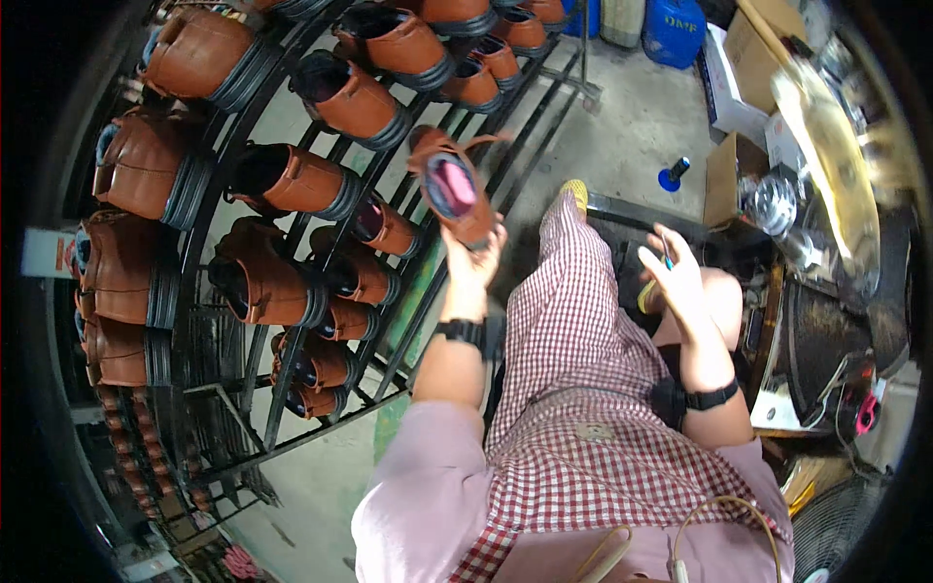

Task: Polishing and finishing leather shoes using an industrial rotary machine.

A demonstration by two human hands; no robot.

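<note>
A brown leather shoe with a pink insole is raised beside the rack, its opening facing me and a loose strap or lace trailing at its top. My left hand is closed around its heel end. Over by my right knee, my right hand is raised with partly curled fingers. A thin blue object shows between those fingers; its kind is too small to make out. Nearest the held shoe on the rack are more brown shoes, among them one brown shoe with a pink insole.
To my left stands a black metal rack with several rows of brown shoes. On the floor ahead are a blue-based upright tool and a blue drum. Cardboard boxes and a cluttered bench border my right side.
</note>
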